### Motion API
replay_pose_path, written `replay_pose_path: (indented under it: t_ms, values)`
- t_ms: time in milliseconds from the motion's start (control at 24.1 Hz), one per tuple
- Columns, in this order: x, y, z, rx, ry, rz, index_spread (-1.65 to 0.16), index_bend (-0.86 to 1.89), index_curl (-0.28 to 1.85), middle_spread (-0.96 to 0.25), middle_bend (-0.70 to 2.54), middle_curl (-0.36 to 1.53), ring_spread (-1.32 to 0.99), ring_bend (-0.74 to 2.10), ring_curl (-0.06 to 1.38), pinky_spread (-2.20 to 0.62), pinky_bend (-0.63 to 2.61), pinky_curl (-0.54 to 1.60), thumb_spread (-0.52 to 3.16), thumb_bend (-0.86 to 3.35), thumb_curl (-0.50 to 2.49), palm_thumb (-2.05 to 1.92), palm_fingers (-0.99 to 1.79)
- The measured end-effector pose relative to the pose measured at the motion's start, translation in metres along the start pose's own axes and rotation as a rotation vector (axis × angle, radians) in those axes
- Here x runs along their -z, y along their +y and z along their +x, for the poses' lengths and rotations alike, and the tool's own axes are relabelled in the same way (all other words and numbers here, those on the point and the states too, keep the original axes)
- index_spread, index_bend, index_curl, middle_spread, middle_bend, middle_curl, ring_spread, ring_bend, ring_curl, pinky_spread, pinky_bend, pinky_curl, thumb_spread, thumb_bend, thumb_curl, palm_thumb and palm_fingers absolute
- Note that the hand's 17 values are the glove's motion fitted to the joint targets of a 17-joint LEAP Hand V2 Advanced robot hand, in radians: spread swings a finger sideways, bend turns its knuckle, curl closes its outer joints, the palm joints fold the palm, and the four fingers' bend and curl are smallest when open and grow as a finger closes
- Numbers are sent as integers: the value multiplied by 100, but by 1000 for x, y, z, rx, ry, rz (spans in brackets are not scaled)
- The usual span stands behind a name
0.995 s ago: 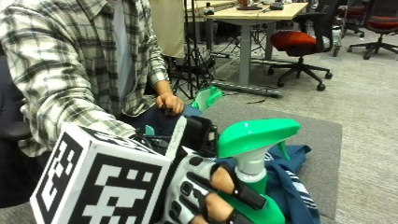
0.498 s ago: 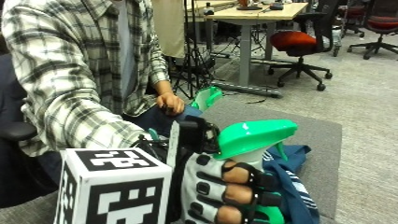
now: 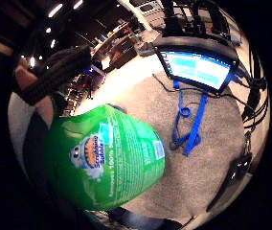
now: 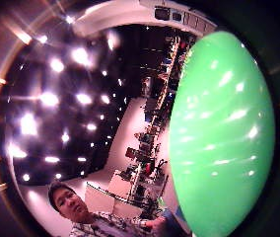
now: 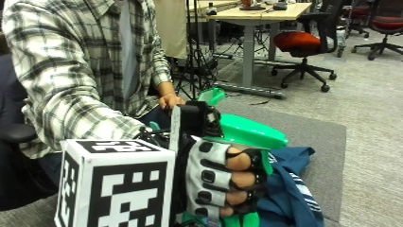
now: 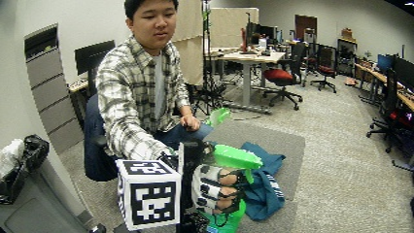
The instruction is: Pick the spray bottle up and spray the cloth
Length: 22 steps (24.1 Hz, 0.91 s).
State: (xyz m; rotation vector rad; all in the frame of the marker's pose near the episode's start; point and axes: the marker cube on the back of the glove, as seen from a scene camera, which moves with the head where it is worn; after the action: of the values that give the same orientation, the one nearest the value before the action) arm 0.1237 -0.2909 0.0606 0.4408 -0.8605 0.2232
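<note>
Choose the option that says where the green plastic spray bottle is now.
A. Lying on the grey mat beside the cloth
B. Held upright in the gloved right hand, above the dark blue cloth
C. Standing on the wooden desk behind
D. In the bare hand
B: the gloved right hand has its fingers curled round the green plastic spray bottle, upright over the dark blue cloth.

The spray bottle [image 5: 249,135] is glossy green plastic with a printed label. The blue cloth [image 5: 293,189] looks soft and matt; the grey tabletop [image 5: 315,137] looks rough like carpet.
</note>
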Motion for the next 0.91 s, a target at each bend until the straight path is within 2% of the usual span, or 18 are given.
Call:
replay_pose_path:
  t_ms: [539, 663, 912]
  values:
    - [2, -6, -6, 59, 15, -34, -23, 19, 47, -11, 43, 48, -16, 51, 45, -4, 38, 30, 37, -1, 68, 114, 126]
    - [1, -7, -11, 75, 14, -31, -22, 13, 46, -11, 44, 49, -17, 54, 46, -6, 46, 33, 45, -5, 67, 107, 129]
    - [-2, -16, -22, 91, 96, -55, -21, 19, 49, -12, 47, 51, -17, 58, 47, -8, 47, 34, 47, -2, 69, 109, 130]
